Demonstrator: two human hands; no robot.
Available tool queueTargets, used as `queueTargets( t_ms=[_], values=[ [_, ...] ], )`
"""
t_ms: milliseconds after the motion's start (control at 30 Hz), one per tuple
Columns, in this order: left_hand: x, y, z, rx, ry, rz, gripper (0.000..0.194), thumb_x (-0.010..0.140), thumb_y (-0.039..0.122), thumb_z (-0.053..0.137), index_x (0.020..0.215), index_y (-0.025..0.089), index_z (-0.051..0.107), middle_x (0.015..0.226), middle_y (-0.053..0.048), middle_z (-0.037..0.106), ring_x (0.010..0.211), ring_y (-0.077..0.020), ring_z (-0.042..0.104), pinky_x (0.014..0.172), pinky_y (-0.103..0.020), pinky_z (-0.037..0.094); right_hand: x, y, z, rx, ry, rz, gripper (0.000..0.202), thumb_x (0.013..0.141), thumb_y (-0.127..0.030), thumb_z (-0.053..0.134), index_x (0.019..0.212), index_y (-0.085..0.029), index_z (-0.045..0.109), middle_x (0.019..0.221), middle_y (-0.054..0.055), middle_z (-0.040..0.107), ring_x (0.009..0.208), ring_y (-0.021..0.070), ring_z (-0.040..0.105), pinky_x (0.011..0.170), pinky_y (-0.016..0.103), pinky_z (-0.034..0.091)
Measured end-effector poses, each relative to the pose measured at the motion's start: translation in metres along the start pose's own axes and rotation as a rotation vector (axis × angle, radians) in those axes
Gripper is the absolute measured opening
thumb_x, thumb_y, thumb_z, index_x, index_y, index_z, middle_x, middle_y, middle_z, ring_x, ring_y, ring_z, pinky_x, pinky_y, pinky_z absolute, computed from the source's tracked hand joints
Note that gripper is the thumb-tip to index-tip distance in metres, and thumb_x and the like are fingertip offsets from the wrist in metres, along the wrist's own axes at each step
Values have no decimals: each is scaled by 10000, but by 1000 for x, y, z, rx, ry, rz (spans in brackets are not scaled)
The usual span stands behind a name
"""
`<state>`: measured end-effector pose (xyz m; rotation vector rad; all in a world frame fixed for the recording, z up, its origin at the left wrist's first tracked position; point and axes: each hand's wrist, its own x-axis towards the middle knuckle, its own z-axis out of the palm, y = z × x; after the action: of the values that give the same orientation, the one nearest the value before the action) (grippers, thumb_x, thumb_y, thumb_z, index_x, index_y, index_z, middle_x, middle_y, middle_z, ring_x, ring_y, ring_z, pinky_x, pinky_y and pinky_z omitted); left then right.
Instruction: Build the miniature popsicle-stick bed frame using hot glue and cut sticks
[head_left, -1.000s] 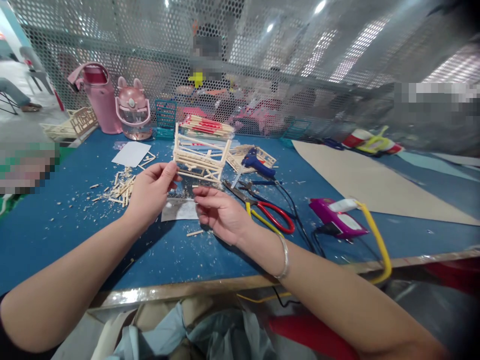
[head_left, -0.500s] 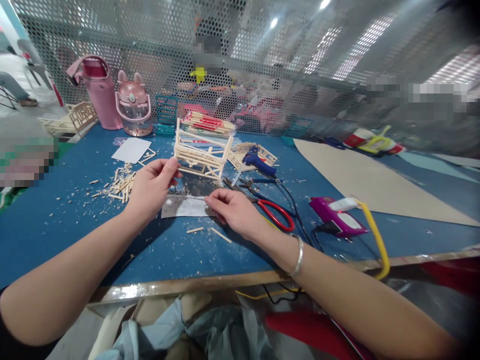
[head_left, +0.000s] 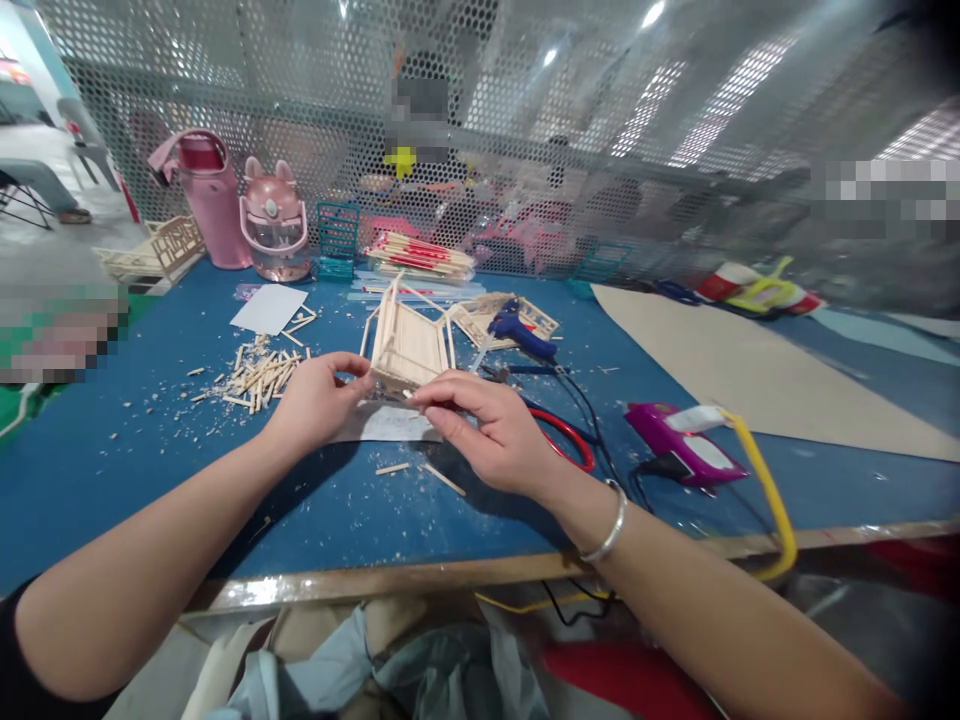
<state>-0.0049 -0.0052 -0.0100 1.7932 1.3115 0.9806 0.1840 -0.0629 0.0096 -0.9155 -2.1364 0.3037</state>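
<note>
A small frame model of pale wooden sticks is tilted up above the table, its flat slatted panel facing me. My left hand grips its lower left corner between thumb and fingers. Close to the model's lower edge, my right hand pinches what looks like a short bit of stick; its far end is hard to make out. Under both hands lies a whitish paper strip. A pile of cut sticks is left of my left hand. Red-handled pliers lie partly hidden behind my right hand.
A blue glue gun rests on another stick piece. To the right are a purple tool with a yellow cable and a beige board. Two pink bottles stand at the back before a perforated metal screen.
The model has been turned so its slatted panel shows, and brought lower toward my right hand. My right hand has risen from the paper strip to the model's edge with a small piece.
</note>
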Motion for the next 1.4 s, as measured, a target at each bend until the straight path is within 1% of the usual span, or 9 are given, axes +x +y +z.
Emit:
queueTargets(
  t_ms=[167,333,567,667,800,933,1067,1267,1400],
  values=[
    [-18,19,-3,-138,201,165,190,741,236,578,911,152,589,735,-4,583,597,-108,484,563,-242,389,-1,2,3,53,66,-24,165,868,-130,482,965,-172,610,870,44,653,796,108,599,702,246,472],
    [-23,28,-3,-359,-141,140,291,820,386,534,944,161,671,756,-38,658,688,-140,573,631,-262,449,-3,3,8,115,93,3,177,878,-154,472,988,-199,603,890,35,652,799,114,597,704,263,469],
    [-20,24,3,-356,-181,206,140,781,290,590,712,176,632,652,-1,623,609,-120,543,607,-250,449,-4,0,8,178,29,137,172,880,-221,463,915,-217,631,852,32,656,774,135,591,696,286,452],
    [-22,27,0,-353,-60,260,134,815,281,553,723,188,584,623,16,558,585,-111,501,574,-240,422,-5,4,7,257,89,281,165,868,-304,486,868,-203,617,794,28,635,719,136,572,652,279,438],
    [-20,30,-15,-470,283,291,114,842,310,544,765,227,555,644,26,503,580,-108,462,560,-244,396,-8,9,1,333,297,413,329,846,-462,505,650,-200,468,571,-38,452,530,94,407,525,247,337],
    [-13,28,-25,-520,378,295,125,849,318,552,754,237,555,674,23,502,573,-101,442,538,-246,371,-12,9,-6,173,372,411,520,851,-564,444,494,-199,347,482,-43,314,482,88,290,492,272,226],
    [-12,26,-21,-443,312,284,136,834,327,565,754,217,558,644,17,517,552,-98,445,518,-236,377,-16,11,-8,301,349,379,516,863,-563,426,507,-196,354,492,-42,308,483,90,291,493,277,225],
    [-17,23,-10,-358,192,303,111,814,283,560,752,191,565,639,18,517,562,-97,451,529,-220,380,-17,10,-5,630,150,369,288,891,-454,461,735,-220,402,664,-46,407,548,83,362,518,244,300],
    [-19,19,-8,-297,109,303,113,814,289,558,768,188,579,650,9,533,576,-106,464,534,-223,381,-17,12,-7,592,174,411,269,868,-479,487,793,-222,461,590,-60,391,496,84,324,482,242,270]
  ],
)
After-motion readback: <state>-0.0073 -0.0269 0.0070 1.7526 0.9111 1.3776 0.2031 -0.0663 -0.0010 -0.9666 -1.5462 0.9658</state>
